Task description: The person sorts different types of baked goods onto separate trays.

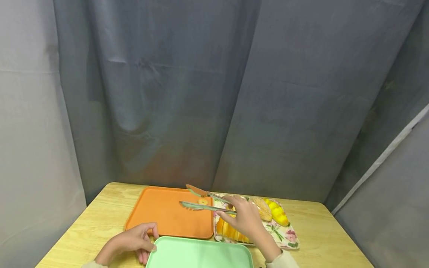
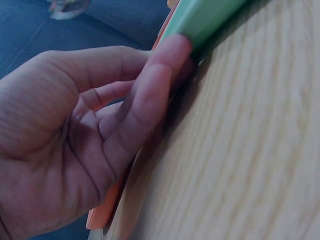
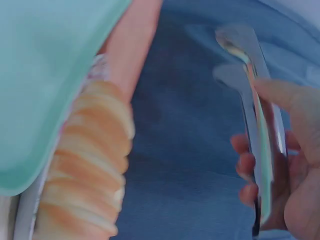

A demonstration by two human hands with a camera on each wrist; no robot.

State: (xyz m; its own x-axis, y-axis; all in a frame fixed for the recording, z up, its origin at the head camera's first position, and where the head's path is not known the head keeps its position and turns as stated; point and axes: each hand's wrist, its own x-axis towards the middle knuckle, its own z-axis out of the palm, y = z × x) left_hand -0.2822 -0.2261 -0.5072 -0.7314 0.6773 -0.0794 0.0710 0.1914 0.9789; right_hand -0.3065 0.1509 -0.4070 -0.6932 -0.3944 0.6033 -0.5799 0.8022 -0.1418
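Note:
My right hand (image 1: 244, 217) grips a pair of metal tongs (image 1: 207, 207), their arms spread and nothing between the tips. The tongs reach left over the orange tray (image 1: 174, 217), whose far right corner holds a small round pale-yellow piece (image 1: 202, 201). At the near left, my left hand (image 1: 135, 240) pinches the corner edge of a light green tray (image 1: 201, 255) between thumb and fingers. Below the right hand, a long ridged golden bread roll (image 3: 85, 165) lies on a floral tray (image 1: 289, 244), partly hidden by that hand in the head view.
Also on the floral tray are a crumb-coated bread (image 1: 263, 209) and a bright yellow braided bread (image 1: 279, 215). The trays sit side by side on a light wooden table (image 1: 318, 230). Grey curtains (image 1: 187, 93) hang close behind and at both sides.

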